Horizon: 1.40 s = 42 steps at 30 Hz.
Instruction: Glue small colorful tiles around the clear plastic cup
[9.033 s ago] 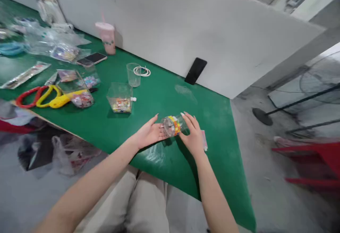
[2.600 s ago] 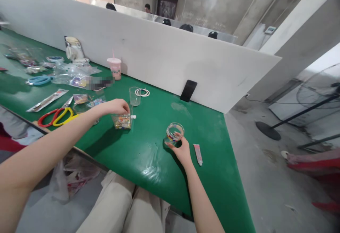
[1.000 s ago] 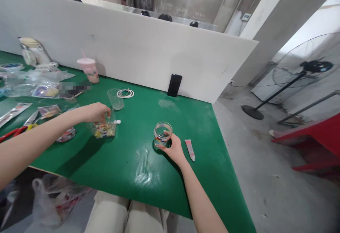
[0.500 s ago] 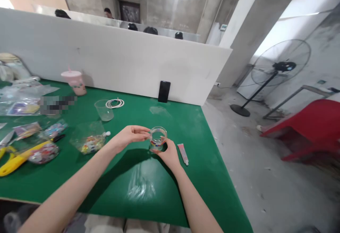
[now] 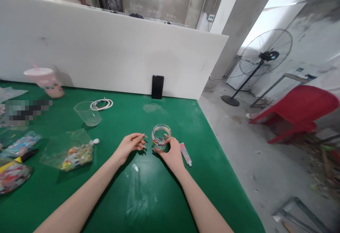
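A small clear round jar (image 5: 161, 136) with a colourful band around it stands on the green table (image 5: 148, 197). My right hand (image 5: 172, 154) grips it from the near side, fingers wrapped around its lower wall. My left hand (image 5: 131, 143) hovers just left of the jar, a short gap away, with thumb and fingertips pinched together; whatever is between them is too small to make out. A clear plastic box (image 5: 69, 151) of colourful little pieces lies further left on the table.
A small pink tube (image 5: 185, 153) lies right of my right hand. A clear cup (image 5: 88, 113), a white cable coil (image 5: 101, 104), a pink drink cup (image 5: 45, 83) and a black phone (image 5: 157, 86) against the white partition stand behind. Bags of colourful pieces (image 5: 16, 148) lie far left. The table edge, a fan (image 5: 262, 58) and a red chair (image 5: 292, 111) are to the right.
My left hand left the box of pieces, came across to the jar's rim, then drew back slightly to the left. My right hand kept hold of the jar. The camera panned right.
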Each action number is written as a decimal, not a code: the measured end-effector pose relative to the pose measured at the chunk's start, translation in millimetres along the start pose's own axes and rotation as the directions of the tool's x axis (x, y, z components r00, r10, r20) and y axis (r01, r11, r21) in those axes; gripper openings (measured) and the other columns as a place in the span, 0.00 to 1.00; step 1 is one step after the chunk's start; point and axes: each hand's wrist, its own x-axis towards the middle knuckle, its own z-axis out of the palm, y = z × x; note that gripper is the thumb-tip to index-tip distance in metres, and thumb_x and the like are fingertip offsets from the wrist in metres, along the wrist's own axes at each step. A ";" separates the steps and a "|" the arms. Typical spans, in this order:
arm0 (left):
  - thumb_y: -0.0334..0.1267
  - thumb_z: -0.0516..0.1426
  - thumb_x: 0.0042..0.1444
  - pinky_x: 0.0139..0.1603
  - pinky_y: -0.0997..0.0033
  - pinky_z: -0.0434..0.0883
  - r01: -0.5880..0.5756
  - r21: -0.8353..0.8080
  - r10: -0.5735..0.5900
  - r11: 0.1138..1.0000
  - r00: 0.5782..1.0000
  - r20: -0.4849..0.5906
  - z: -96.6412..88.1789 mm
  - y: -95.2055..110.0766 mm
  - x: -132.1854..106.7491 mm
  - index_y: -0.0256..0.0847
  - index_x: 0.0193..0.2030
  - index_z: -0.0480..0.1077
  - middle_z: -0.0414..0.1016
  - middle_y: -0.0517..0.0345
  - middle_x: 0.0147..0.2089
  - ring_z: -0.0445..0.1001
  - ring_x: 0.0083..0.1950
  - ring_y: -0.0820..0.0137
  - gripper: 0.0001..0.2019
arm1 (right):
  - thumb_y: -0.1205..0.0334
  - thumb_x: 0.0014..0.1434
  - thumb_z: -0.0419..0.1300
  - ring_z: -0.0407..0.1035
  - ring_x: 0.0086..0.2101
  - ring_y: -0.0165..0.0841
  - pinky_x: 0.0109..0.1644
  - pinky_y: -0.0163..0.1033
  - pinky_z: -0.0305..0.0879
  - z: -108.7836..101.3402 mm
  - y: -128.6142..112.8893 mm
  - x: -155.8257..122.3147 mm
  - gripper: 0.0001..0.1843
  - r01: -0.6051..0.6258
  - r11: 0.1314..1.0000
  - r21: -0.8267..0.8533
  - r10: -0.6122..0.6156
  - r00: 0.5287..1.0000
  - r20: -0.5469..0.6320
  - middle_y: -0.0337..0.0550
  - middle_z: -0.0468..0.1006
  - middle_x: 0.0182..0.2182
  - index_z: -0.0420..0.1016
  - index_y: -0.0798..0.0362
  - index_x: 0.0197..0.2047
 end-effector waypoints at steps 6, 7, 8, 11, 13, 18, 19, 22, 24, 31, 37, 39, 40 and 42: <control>0.38 0.59 0.55 0.26 0.78 0.69 0.001 0.046 -0.002 0.999 1.000 0.025 5.9 -2.5 2.9 0.32 0.34 0.69 0.77 0.54 0.29 0.74 0.25 0.76 0.09 | 0.47 0.37 0.71 0.65 0.53 0.48 0.56 0.53 0.61 -3.7 1.1 -1.3 0.49 0.015 0.997 -0.078 -0.009 0.997 0.072 0.56 0.72 0.51 0.60 0.57 0.59; 0.38 0.58 0.56 0.27 0.78 0.69 0.005 0.062 -0.008 0.998 0.999 0.037 5.9 -2.2 2.3 0.33 0.33 0.69 0.78 0.52 0.31 0.74 0.26 0.75 0.08 | 0.46 0.34 0.72 0.61 0.56 0.51 0.59 0.55 0.58 -6.7 0.8 -2.6 0.56 0.045 0.990 -0.132 -0.033 0.995 0.090 0.60 0.68 0.54 0.56 0.59 0.62; 0.37 0.57 0.57 0.27 0.77 0.70 0.008 0.077 -0.011 0.997 0.999 0.046 6.0 -2.0 1.8 0.33 0.33 0.68 0.78 0.51 0.33 0.75 0.27 0.74 0.08 | 0.45 0.32 0.73 0.57 0.58 0.53 0.61 0.58 0.55 -11.3 0.5 -4.1 0.60 0.070 0.981 -0.182 -0.051 0.993 0.107 0.62 0.65 0.57 0.53 0.60 0.64; 0.34 0.54 0.59 0.29 0.76 0.71 0.007 0.108 -0.011 0.994 0.999 0.031 6.0 -2.7 1.2 0.33 0.32 0.67 0.79 0.50 0.33 0.77 0.29 0.73 0.06 | 0.41 0.31 0.72 0.48 0.63 0.55 0.64 0.60 0.49 -34.7 0.1 -5.9 0.65 0.106 0.969 -0.224 -0.060 0.977 0.203 0.62 0.55 0.63 0.47 0.56 0.66; 0.31 0.53 0.59 0.29 0.77 0.71 0.007 0.127 -0.011 0.992 0.999 0.033 5.6 -3.6 1.5 0.33 0.33 0.68 0.78 0.52 0.30 0.76 0.27 0.74 0.05 | 0.40 0.34 0.70 0.49 0.63 0.50 0.62 0.57 0.54 -56.5 2.2 -3.2 0.63 0.095 0.984 -0.148 -0.051 0.960 0.274 0.58 0.50 0.65 0.45 0.50 0.67; 0.32 0.57 0.56 0.28 0.77 0.70 -0.024 0.164 0.013 0.986 0.998 0.069 4.8 -4.7 2.4 0.33 0.35 0.68 0.78 0.52 0.29 0.73 0.24 0.76 0.04 | 0.40 0.37 0.68 0.67 0.47 0.42 0.50 0.49 0.65 -102.7 25.4 10.6 0.44 -0.119 0.983 -0.137 0.129 0.989 0.066 0.51 0.70 0.46 0.60 0.52 0.53; 0.33 0.58 0.55 0.27 0.77 0.70 -0.025 0.166 0.015 0.986 0.998 0.066 4.9 -4.8 2.7 0.33 0.34 0.67 0.79 0.51 0.30 0.73 0.24 0.76 0.05 | 0.39 0.35 0.69 0.69 0.40 0.39 0.42 0.45 0.67 -107.0 31.7 12.6 0.42 -0.191 0.964 -0.183 0.203 0.978 0.050 0.48 0.72 0.40 0.62 0.53 0.48; 0.36 0.61 0.53 0.27 0.76 0.70 -0.031 0.158 0.022 0.987 0.998 0.057 4.9 -5.2 3.6 0.34 0.31 0.66 0.79 0.49 0.30 0.73 0.24 0.75 0.09 | 0.38 0.36 0.67 0.64 0.27 0.31 0.30 0.37 0.60 -109.3 46.5 16.4 0.31 -0.255 0.904 -0.344 0.331 0.925 0.185 0.38 0.70 0.27 0.64 0.52 0.35; 0.36 0.61 0.53 0.26 0.76 0.70 -0.041 0.150 0.033 0.988 0.998 0.058 4.7 -5.5 3.5 0.34 0.32 0.66 0.78 0.51 0.27 0.73 0.22 0.75 0.08 | 0.38 0.35 0.68 0.61 0.24 0.29 0.27 0.34 0.55 -105.4 50.1 17.6 0.30 -0.229 0.895 -0.383 0.326 0.921 0.212 0.35 0.69 0.23 0.64 0.51 0.31; 0.37 0.60 0.54 0.29 0.74 0.71 -0.073 0.171 0.056 0.983 0.993 0.100 1.6 -7.0 2.4 0.34 0.35 0.67 0.78 0.51 0.28 0.73 0.24 0.75 0.08 | 0.37 0.39 0.65 0.51 0.17 0.25 0.22 0.34 0.43 -94.2 48.0 20.0 0.28 -0.216 0.913 -0.346 0.341 0.870 0.355 0.33 0.59 0.11 0.62 0.52 0.13; 0.42 0.63 0.50 0.29 0.78 0.70 -0.013 0.343 -0.122 0.939 0.921 0.370 -12.0 2.0 -2.8 0.33 0.30 0.72 0.80 0.47 0.32 0.75 0.26 0.76 0.12 | 0.44 0.42 0.64 0.43 0.15 0.22 0.20 0.33 0.36 -96.3 43.4 27.5 0.21 -0.396 0.894 0.208 0.274 0.853 0.444 0.29 0.56 0.11 0.67 0.53 0.19; 0.44 0.64 0.48 0.27 0.78 0.70 0.000 0.436 -0.275 0.900 0.775 0.569 -11.2 4.1 -11.4 0.35 0.30 0.74 0.80 0.50 0.29 0.75 0.25 0.74 0.12 | 0.44 0.41 0.62 0.41 0.15 0.22 0.20 0.32 0.37 -95.6 35.8 28.1 0.19 -0.366 0.829 0.423 0.168 0.884 0.436 0.28 0.54 0.12 0.65 0.51 0.21; 0.44 0.64 0.48 0.26 0.78 0.70 -0.004 0.472 -0.346 0.882 0.674 0.653 -8.2 3.8 -16.9 0.36 0.31 0.75 0.80 0.51 0.28 0.75 0.24 0.74 0.12 | 0.44 0.41 0.61 0.42 0.15 0.23 0.20 0.32 0.39 -94.0 31.1 27.3 0.19 -0.348 0.791 0.502 0.117 0.893 0.434 0.28 0.53 0.12 0.62 0.50 0.20; 0.46 0.64 0.48 0.27 0.77 0.71 -0.017 0.500 -0.428 0.866 0.494 0.757 2.6 0.3 -28.2 0.38 0.32 0.76 0.79 0.53 0.27 0.75 0.24 0.73 0.12 | 0.39 0.40 0.58 0.43 0.15 0.24 0.20 0.32 0.43 -87.8 22.0 23.7 0.24 -0.332 0.746 0.577 0.032 0.884 0.466 0.28 0.50 0.11 0.56 0.49 0.17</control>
